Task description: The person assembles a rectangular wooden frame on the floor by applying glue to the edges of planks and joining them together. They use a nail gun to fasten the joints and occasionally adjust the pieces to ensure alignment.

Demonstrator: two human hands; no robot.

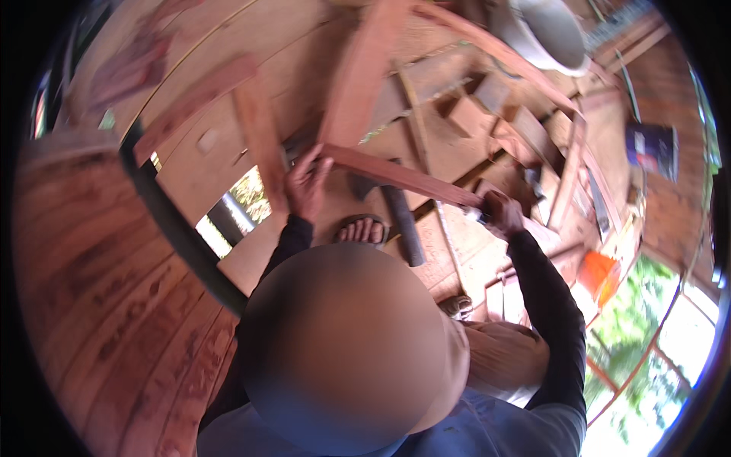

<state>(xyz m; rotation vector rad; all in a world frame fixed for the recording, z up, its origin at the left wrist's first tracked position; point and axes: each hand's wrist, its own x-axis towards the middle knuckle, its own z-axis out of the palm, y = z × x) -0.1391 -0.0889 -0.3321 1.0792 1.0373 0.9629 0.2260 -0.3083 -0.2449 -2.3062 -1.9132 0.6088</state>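
A reddish wooden frame (403, 177) lies across the work area, its near rail running between my two hands. My left hand (304, 186) grips the corner where this rail meets a wide board (364, 80). At the rail's other end, my right hand (502, 215) is closed around the wood. Something small and shiny shows beside its fingers, too blurred to name. Beneath the rail, a hammer with a dark handle (401, 221) rests on the floor, close to my sandalled foot (363, 229).
Wood offcuts (525, 129) lie inside and beyond the frame. A white bucket (537, 34) stands at the far right, with a dark blue packet (652, 150) and an orange object (598, 278) nearer. Left are angled timbers (255, 133) and a plank surface (114, 305).
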